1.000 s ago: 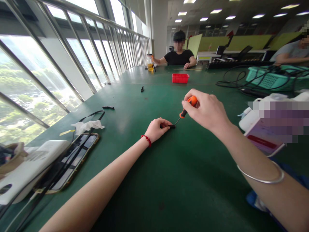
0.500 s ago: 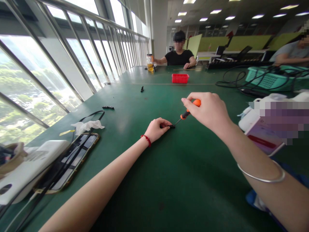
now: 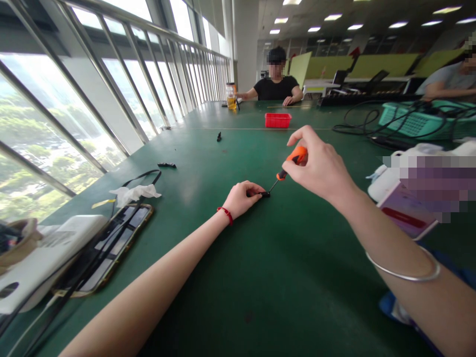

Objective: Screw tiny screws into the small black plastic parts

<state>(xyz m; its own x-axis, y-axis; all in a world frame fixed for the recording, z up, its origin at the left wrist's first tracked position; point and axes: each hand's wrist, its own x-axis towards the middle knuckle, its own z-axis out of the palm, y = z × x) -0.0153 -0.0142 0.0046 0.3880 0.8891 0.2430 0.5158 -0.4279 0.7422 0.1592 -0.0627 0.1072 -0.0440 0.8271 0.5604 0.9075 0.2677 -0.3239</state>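
Note:
My left hand [image 3: 243,199] rests on the green table, its thumb and fingers pinching a small black part [image 3: 265,194] against the surface. Most of that part is hidden under the fingers. In my right hand [image 3: 316,166] is a screwdriver [image 3: 297,155] with an orange and black handle, held tilted by the thumb and fingers, the index finger raised off the handle. Its thin metal tip meets the exposed end of the black part, as far as I can tell.
Two more small black pieces [image 3: 167,165] [image 3: 219,136] lie further off. A phone [image 3: 122,248], cables and crumpled tissue [image 3: 137,195] are at left. A red bin [image 3: 278,120], teal basket [image 3: 405,124] and purple-white box [image 3: 407,210] stand beyond and right. Someone sits opposite.
My right hand has shifted its fingers on the screwdriver handle, the index finger lifting and the handle now more exposed. My left hand and the black part have stayed put.

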